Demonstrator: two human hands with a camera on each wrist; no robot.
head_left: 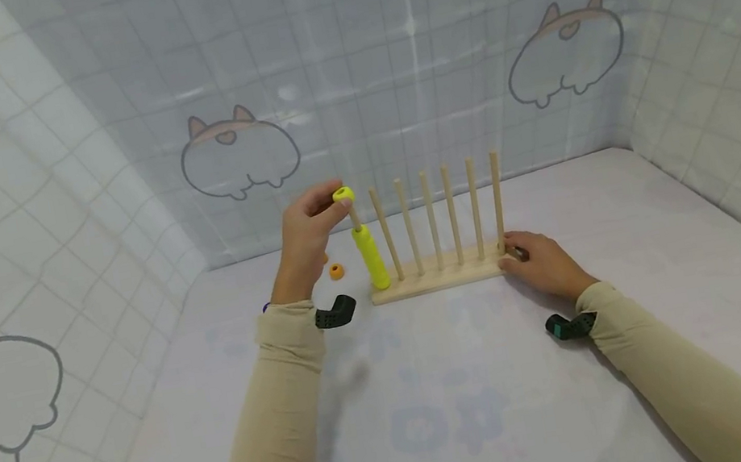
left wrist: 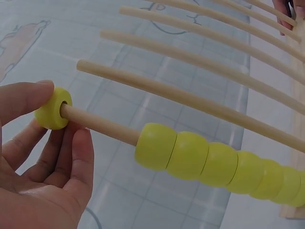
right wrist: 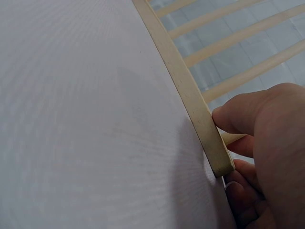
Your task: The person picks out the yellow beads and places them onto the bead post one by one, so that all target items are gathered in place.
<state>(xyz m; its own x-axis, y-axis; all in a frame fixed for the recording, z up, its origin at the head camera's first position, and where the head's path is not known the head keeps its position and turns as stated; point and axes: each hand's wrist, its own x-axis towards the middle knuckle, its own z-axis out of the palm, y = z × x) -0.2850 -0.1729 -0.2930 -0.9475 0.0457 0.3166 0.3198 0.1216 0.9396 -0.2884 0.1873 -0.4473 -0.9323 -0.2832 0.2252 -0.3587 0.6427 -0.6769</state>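
Note:
My left hand pinches a yellow bead between thumb and fingers at the top of the leftmost peg. In the left wrist view the peg's tip enters the bead's hole. Lower on that peg, several yellow beads are stacked against each other, with bare wood between them and the held one. The wooden peg rack stands upright, its other pegs bare. At its right end, my right hand grips the base beside the last peg; some of its fingers are hidden behind the wood.
An orange bead lies on the table left of the rack, and a second orange one shows partly behind the left hand. A pale cloth covers the table. Tile-patterned walls rise behind and at both sides.

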